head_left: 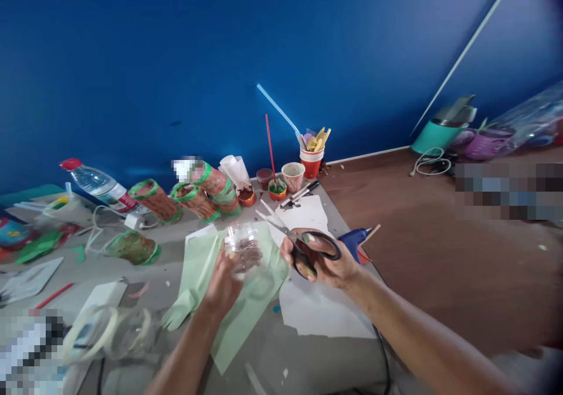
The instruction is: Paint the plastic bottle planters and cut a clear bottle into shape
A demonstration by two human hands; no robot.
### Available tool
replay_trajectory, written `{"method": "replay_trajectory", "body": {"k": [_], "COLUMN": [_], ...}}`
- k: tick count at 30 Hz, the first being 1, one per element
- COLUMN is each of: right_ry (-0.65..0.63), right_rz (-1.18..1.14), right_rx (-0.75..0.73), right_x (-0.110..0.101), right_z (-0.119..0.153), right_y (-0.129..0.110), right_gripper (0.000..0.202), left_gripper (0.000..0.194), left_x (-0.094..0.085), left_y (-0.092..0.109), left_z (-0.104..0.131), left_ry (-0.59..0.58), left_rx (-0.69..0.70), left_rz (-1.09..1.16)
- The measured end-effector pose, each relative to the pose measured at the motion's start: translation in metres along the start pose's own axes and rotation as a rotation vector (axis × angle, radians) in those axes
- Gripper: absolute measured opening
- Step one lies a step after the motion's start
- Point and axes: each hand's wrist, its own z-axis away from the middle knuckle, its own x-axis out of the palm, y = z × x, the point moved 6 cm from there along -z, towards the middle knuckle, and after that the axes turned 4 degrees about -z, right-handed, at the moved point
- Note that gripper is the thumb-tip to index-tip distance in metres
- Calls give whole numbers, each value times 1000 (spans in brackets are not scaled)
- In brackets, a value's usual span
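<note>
My left hand holds a clear plastic cup-like piece above a light green paper sheet. My right hand grips black-handled scissors, fingers through the loops. The blades are parted and point left toward the clear plastic, close to its upper edge. White paper sheets lie under my right hand.
A blue glue gun lies right of the scissors. Decorated cylinders, a water bottle, paint cups and a red cup of sticks line the table's far side. Clear plastic rings sit at front left. Brown floor lies to the right.
</note>
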Motion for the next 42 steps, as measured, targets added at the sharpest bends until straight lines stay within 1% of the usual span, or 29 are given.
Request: {"method": "replay_trajectory", "body": {"k": [3, 7, 11, 13, 15, 20, 23, 26, 27, 29, 32, 33, 34, 35, 37, 39, 41, 42], "right_ry": [-93, -105, -95, -87, -86, -64, -47, 25, 56, 79, 34, 45, 86, 152, 324, 482, 570, 586], "right_rz": [-8, -1, -5, -9, -11, 18, 41, 61, 58, 40, 69, 125, 220, 362, 767, 1212, 1550, 1659], "right_rx": [50, 99, 121, 121, 126, 110, 106, 87, 76, 54, 1, -17, -35, -56, -99, -91, -27, 8], "right_x": [7, 10, 9, 8, 8, 11, 12, 6, 3, -1, 0, -1, -4, -8, -17, -24, -28, -30], "right_z": [4, 7, 6, 5, 6, 9, 7, 3, 2, 1, 2, 2, 2, 2, 2, 3, 3, 3], "right_y": [0, 7, 12, 12, 12, 10, 13, 14, 14, 11, 3, 1, -1, -4, -11, -16, -17, -16], "right_gripper": [44, 42, 42, 41, 41, 44, 44, 43, 42, 43, 49, 51, 51, 51, 48, 55, 65, 67], "left_gripper": [70, 65, 59, 59, 61, 74, 75, 74, 77, 80, 72, 70, 69, 70, 71, 71, 70, 70], "left_x": [-6, -8, -7, -7, -7, -8, -8, 3, 8, 13, 7, 5, 4, 3, 2, 2, 1, 1], "left_y": [3, 8, 10, 11, 12, 13, 11, 4, 1, -3, -4, -5, -5, -5, -6, -9, -11, -11], "left_z": [-4, -6, -6, -4, -3, -1, 0, 3, 4, 5, 4, 3, 3, 3, 3, 3, 3, 2], "left_ry": [27, 24, 8, 9, 4, -14, 3, -83, -141, -185, -124, -112, -112, -119, -136, -140, -137, -141], "left_rx": [-10, 29, 33, 39, 37, 15, 32, 27, 8, 4, -34, -50, -65, -74, -93, -131, -168, -178], "left_rz": [30, 65, 60, 57, 43, -14, -24, -92, -121, -134, -66, -41, -18, 5, 53, 95, 128, 142]}}
